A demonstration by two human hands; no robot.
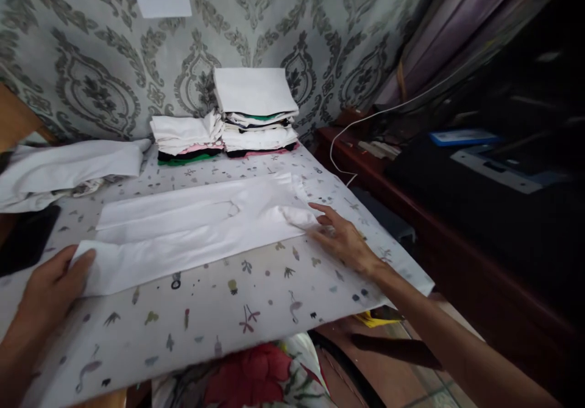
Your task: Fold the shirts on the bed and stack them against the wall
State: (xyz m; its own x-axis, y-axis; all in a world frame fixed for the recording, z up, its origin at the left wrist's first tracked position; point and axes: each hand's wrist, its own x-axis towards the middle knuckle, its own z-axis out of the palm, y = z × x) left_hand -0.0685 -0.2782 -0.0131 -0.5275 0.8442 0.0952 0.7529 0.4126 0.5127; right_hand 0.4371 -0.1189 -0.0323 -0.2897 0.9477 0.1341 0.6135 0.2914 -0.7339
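Note:
White trousers (219, 219) lie flat across the patterned tablecloth, legs to the left and waist end to the right. My left hand (55, 283) pinches the hem of the nearer leg between thumb and fingers. Over at the waist end, my right hand (342, 237) has its fingers apart, the index finger stretched out. Its fingertips are slightly blurred and meet the bunched edge of the cloth there.
Folded clothes stand in a taller stack (256, 94) and a lower stack (187, 134) by the wall. A loose white garment (77, 167) lies at the left, above a dark flat object (27, 237). A white cable (388, 109) crosses the dark red furniture (338, 146) at right.

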